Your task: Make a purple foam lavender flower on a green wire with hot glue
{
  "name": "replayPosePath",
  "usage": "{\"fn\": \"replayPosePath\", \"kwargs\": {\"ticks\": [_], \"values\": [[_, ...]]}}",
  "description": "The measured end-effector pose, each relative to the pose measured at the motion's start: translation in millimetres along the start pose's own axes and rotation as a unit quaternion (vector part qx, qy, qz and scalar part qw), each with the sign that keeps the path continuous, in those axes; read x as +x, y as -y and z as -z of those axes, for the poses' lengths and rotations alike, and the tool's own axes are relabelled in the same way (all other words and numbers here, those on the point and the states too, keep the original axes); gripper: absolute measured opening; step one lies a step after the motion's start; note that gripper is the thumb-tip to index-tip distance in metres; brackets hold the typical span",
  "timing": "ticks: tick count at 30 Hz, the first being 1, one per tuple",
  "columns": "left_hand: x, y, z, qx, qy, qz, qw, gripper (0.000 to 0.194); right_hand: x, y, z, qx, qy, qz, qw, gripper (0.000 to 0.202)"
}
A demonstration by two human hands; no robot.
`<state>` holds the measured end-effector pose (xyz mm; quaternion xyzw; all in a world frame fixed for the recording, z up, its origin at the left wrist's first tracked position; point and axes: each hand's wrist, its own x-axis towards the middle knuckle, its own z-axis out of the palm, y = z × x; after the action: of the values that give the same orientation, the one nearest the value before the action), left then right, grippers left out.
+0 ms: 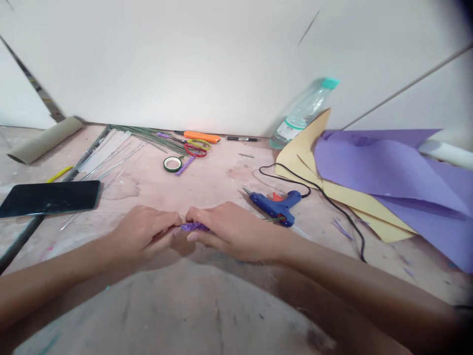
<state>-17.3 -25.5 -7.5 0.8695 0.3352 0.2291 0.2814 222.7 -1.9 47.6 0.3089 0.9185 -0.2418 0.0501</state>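
A frilly purple paper flower spike (193, 226) is held low over the table, between my two hands. The fingertips of my left hand (151, 228) pinch its left end. My right hand (225, 229) is closed around its right part, which the fingers cover. Beyond my right hand a thin stem (273, 219) sticks out toward the blue glue gun (277, 204); whether it joins the purple piece is hidden. A similar purple strip (185, 166) lies by the green tape roll (172, 164).
Scissors (195, 147), an orange cutter (201, 136), green stems (144, 134) and a pen (243, 139) lie along the wall. At left are a phone (51, 197) and a cardboard tube (46, 140). Right hold a bottle (301, 116), purple sheets (377, 167) and a black cord (343, 212).
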Motion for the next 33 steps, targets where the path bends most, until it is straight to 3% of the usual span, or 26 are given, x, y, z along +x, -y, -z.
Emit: {"fn": "replayPosePath", "kwargs": {"ticks": [5, 11, 15, 22, 27, 33], "values": [[1, -11, 7.9, -0.041, -0.041, -0.004, 0.998, 0.028, 16, 9, -4, -0.045, -0.034, 0.034, 0.998, 0.027], [9, -20, 11.3, -0.108, -0.041, 0.018, 0.993, 0.039, 13, 10, -7, -0.060, -0.039, 0.056, 0.996, 0.024], [9, -17, 11.9, -0.120, -0.083, 0.045, 0.988, 0.036, 6, 7, -6, -0.020, -0.036, 0.034, 0.999, 0.022], [5, -2, 21.3, -0.160, -0.166, 0.059, 0.971, 0.035, -22, -22, 1, 0.094, -0.055, -0.021, 0.994, 0.033], [3, 2, 18.9, -0.176, -0.147, 0.020, 0.973, 0.026, -32, -25, 1, 0.157, -0.055, -0.010, 0.986, 0.038], [-4, -1, 12.2, -0.102, -0.115, -0.021, 0.988, 0.014, -37, -21, 2, 0.163, -0.047, -0.009, 0.985, 0.039]]}}
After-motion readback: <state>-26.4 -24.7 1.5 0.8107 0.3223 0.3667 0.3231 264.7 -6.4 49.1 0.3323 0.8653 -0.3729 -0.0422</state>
